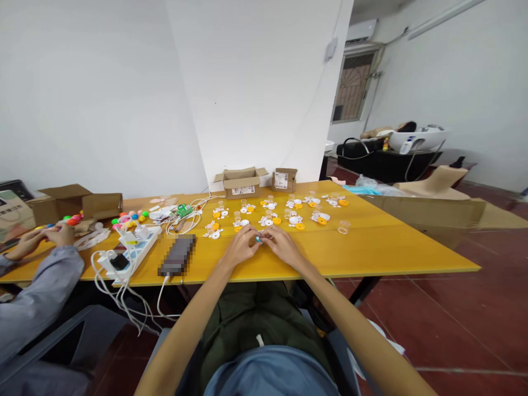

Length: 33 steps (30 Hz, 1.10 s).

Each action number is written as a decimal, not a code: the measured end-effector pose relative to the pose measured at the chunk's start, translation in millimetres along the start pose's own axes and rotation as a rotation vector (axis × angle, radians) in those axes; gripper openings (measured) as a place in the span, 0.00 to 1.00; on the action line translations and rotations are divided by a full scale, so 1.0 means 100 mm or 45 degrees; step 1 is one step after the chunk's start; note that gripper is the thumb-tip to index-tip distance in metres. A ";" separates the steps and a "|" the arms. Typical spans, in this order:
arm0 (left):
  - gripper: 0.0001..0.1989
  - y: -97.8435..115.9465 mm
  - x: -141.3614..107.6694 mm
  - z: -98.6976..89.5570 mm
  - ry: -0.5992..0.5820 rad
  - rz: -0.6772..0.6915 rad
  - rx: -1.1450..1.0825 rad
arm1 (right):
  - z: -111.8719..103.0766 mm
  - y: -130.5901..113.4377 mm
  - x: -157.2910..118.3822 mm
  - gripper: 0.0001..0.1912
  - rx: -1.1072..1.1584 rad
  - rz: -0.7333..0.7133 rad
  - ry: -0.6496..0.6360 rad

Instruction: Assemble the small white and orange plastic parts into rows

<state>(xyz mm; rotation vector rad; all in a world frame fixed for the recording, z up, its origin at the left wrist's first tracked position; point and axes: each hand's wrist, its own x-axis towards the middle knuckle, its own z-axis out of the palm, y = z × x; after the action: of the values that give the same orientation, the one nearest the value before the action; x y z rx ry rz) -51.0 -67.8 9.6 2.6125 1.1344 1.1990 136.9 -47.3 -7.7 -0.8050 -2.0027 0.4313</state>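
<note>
Over the near part of the yellow table [363,250], my left hand [242,246] and my right hand [281,243] meet with fingers pinched together. Between their fingertips is a small blue piece [258,238], too small to name and partly covered by the fingers. Just beyond the hands lie groups of small white and orange plastic parts, among them a white disc [268,221] and an orange disc [300,226]. Clear plastic cups stand among the groups; one clear cup [344,226] sits apart to the right of my right hand.
A dark phone [177,256], its screen blurred, and a white power strip [142,247] with tangled cables lie left. Two cardboard boxes, one open box [241,184] and one smaller box [284,180], stand by the wall. Farther left, a co-worker's hands [60,234] work near colored balls [134,216].
</note>
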 end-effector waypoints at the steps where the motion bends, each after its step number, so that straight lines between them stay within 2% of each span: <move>1: 0.07 -0.01 0.00 0.01 -0.004 0.003 0.005 | 0.00 0.01 0.00 0.06 0.001 0.014 -0.007; 11: 0.07 -0.02 -0.02 0.02 -0.114 -0.064 0.029 | 0.01 0.00 0.00 0.08 -0.041 0.088 -0.011; 23: 0.06 0.02 0.00 -0.01 -0.116 -0.098 -0.014 | 0.01 -0.01 0.01 0.06 -0.017 0.106 0.004; 28: 0.05 0.03 0.01 -0.02 -0.074 -0.145 -0.092 | -0.01 -0.02 0.02 0.06 -0.005 0.120 0.075; 33: 0.03 0.00 0.05 -0.03 0.036 -0.310 -0.202 | -0.02 0.06 0.00 0.07 -0.145 0.132 0.188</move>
<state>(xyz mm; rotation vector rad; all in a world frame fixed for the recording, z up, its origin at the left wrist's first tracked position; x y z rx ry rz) -51.0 -65.0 15.3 2.2735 1.2616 1.2216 140.4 -42.8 -10.1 -0.9858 -1.8668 0.3095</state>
